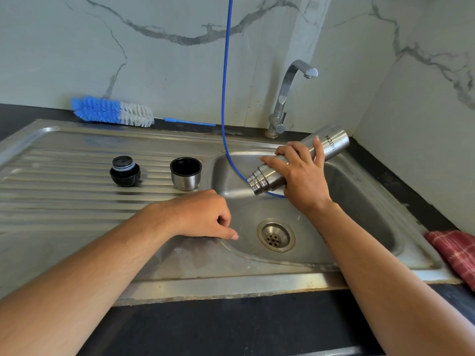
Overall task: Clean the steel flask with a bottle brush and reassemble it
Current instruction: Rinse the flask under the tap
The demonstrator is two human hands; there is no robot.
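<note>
Marble-veined wall tiles are backing a steel sink (77,140) set into a dark counter. Over the basin, the right hand (300,176) is gripping the flask (331,142) around its middle, fingers and thumb wrapped round the body, tilting it so the threaded open mouth is pointing down and toward the left, just below the fingers, while the base is rising up behind them toward the tap (290,91). No water is visibly running from the tap or the flask. The left hand (203,214) is resting on the basin's near-left edge, fingers loosely curled and holding nothing.

Farther left of those fingers, on the ribbed drainboard, the steel cup (185,173) is standing mouth up, with the black stopper (125,170) beyond it. Farthest away, against the wall, the bottle brush (113,111) is lying on the counter. A blue hose (226,73) is hanging down into the basin behind the flask's mouth, and a red cloth (455,253) is sitting at the right edge.

One likely risk: a wet steel body held one-handed at this tilt could be slipping from the grip and striking the basin.
</note>
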